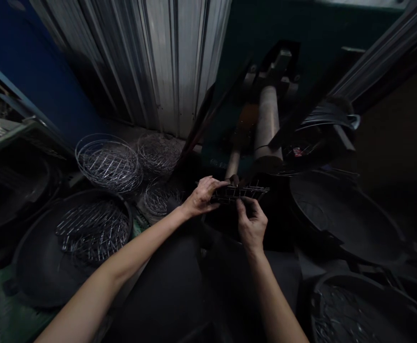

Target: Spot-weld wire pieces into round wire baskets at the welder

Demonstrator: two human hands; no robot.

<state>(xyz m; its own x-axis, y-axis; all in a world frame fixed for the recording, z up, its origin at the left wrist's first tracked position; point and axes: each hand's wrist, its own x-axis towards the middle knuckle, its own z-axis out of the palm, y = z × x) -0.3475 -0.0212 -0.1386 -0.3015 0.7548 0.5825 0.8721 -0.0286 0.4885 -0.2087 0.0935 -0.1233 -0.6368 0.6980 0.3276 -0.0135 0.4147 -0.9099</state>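
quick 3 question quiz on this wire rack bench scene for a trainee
1. True or false: both hands grip the wire grid.
2. Where does the stack of round wire baskets stand? A) to the person's left B) to the person's right
3. What lies in the black tub at lower left?

Key:
1. True: left hand and right hand each hold it.
2. A
3. Loose wire grids.
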